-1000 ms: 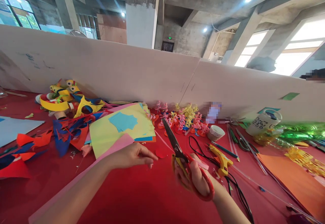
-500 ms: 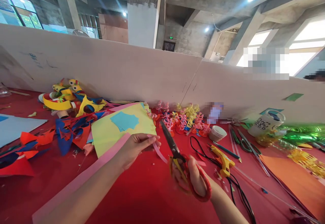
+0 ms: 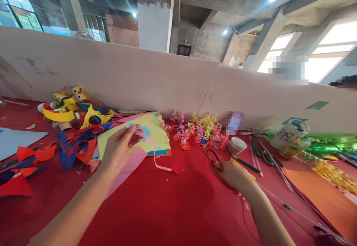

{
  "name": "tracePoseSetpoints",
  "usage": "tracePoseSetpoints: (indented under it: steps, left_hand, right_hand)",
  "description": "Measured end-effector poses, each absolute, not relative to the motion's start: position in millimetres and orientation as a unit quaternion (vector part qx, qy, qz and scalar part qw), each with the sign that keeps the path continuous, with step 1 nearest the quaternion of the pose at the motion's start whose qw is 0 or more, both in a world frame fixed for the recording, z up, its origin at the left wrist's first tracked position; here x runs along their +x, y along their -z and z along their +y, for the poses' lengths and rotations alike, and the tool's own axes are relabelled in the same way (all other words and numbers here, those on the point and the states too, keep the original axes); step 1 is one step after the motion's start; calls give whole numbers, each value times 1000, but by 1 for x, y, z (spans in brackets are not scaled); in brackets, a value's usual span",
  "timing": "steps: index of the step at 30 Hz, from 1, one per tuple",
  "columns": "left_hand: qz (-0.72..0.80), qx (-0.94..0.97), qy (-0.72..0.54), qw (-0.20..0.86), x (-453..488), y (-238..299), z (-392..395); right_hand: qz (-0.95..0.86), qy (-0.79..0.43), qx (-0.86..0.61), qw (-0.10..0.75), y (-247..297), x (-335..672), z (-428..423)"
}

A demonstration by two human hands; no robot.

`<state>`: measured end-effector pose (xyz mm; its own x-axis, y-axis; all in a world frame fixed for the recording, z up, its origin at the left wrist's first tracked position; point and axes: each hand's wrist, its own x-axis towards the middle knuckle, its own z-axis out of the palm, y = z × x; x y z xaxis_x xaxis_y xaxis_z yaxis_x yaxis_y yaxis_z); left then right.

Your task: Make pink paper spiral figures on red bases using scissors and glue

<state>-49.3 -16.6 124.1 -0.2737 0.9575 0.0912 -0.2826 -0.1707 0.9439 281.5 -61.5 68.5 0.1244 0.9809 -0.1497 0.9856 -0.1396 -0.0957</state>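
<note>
My left hand [image 3: 121, 142] pinches one end of a narrow pink paper strip [image 3: 154, 150] above the stack of coloured paper. The strip hangs in a curve, its lower end near a small red paper piece [image 3: 175, 168] on the table. Low over the right side of the table, my right hand [image 3: 232, 172] is closed round the scissors [image 3: 206, 154]; their blades are blurred and the handles mostly hidden by my fingers. Beneath that hand, the yellow glue gun [image 3: 245, 168] is largely covered. A pink paper sheet [image 3: 126, 170] lies below my left hand.
Curled paper ornaments [image 3: 199, 132] stand by the pale board [image 3: 134, 78]. Right of them are a paper cup [image 3: 237, 145], a pencil [image 3: 249, 165], green-handled scissors [image 3: 267, 158], a white container [image 3: 290, 132] and orange paper [image 3: 318, 192]. Blue and orange scraps [image 3: 67, 147] lie left.
My left hand has lifted up and left with the pink strip, which now hangs free. My right hand has moved up and right, lowering the scissors toward the glue gun.
</note>
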Motion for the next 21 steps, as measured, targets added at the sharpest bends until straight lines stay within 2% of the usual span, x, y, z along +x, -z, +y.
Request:
tracePoseSetpoints:
  steps: [5, 7, 8, 10, 11, 13, 15, 18, 21]
  left_hand:
    - [434, 497, -530, 532, -23, -133, -51]
    - [410, 565, -470, 540, -14, -132, -63]
    - [395, 607, -430, 539, -10, -132, -68]
    - [375, 673, -381, 511, -4, -131, -76]
    - [367, 699, -371, 489, -1, -131, -79]
    - [362, 728, -381, 441, 2, -131, -82]
    - [368, 743, -389, 401, 2, -132, -82]
    - [387, 768, -376, 346, -2, -132, -79]
    - [387, 799, -378, 263, -7, -132, -73]
  right_hand:
    - [653, 114, 747, 53, -65, 266, -62]
    - [661, 124, 740, -18, -78, 255, -68]
    - [670, 149, 721, -94, -85, 248, -72]
    - [701, 282, 595, -274, -100, 229, -82]
    - [698, 366, 521, -327, -105, 218, -88]
    - [675, 486, 424, -359, -110, 199, -98]
    - [655, 538, 399, -351, -111, 186, -104]
    - [664, 487, 449, -347, -111, 181, -105]
    - [730, 286, 513, -350, -118, 184, -100]
